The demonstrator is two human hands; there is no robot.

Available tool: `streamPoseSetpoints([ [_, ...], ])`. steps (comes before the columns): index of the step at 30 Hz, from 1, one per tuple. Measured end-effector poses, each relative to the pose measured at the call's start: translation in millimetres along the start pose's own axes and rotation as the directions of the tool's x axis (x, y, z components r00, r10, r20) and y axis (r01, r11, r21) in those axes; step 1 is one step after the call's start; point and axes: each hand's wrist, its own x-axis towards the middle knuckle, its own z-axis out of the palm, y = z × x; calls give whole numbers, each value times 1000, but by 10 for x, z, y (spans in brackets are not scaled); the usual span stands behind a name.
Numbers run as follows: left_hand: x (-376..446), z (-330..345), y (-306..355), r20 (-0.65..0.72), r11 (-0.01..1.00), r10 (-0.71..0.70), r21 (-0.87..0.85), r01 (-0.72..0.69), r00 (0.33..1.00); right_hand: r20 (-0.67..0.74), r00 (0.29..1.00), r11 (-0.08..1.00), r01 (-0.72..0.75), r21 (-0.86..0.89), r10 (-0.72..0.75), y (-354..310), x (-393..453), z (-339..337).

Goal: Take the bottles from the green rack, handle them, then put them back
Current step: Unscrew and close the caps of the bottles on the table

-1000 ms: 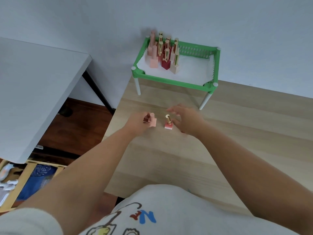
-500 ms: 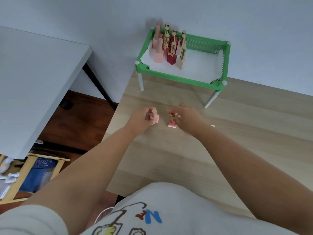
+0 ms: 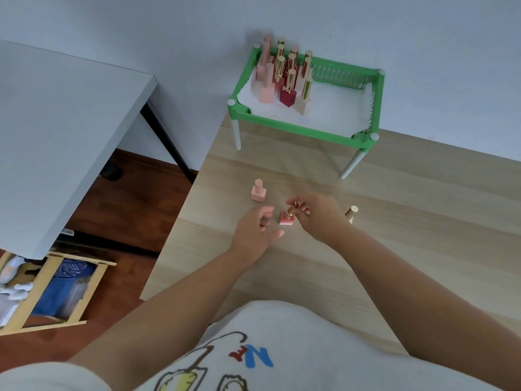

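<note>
One light wooden table point(image 3: 394, 221), wall edge carrying one green plastic rack on white legs point(image 3: 298, 127). Rack's back-left corner holds a cluster of roughly ten upright bottles point(image 3: 284, 77), pink- and gold-capped; exact count unclear where they overlap. Three bottles out on the table before the rack: one pale pink square bottle with pink cap point(image 3: 258, 191) standing alone; one coral-pink bottle with gold cap point(image 3: 287, 217); one gold-capped bottle point(image 3: 351, 213) mostly hidden behind the right wrist. Right hand point(image 3: 315, 215) pinches the coral bottle's cap, base on the table. Left hand point(image 3: 255, 231) just beside it, fingers loosely curled, empty.
</note>
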Motion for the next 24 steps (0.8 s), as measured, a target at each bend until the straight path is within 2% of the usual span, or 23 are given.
streamPoseSetpoints([
  [5,46,85,85,46,992,68,103,-72,997,-14,999,998,51,31,-51,-21,-139,26],
  [14,-98,-15,170,55,990,111,78,-115,992,-54,993,994,107,-27,-108,58,-366,-124],
  [24,-209,-88,402,70,931,339,118,-345,938,-86,970,974,225,-34,-227,35,-564,-310],
])
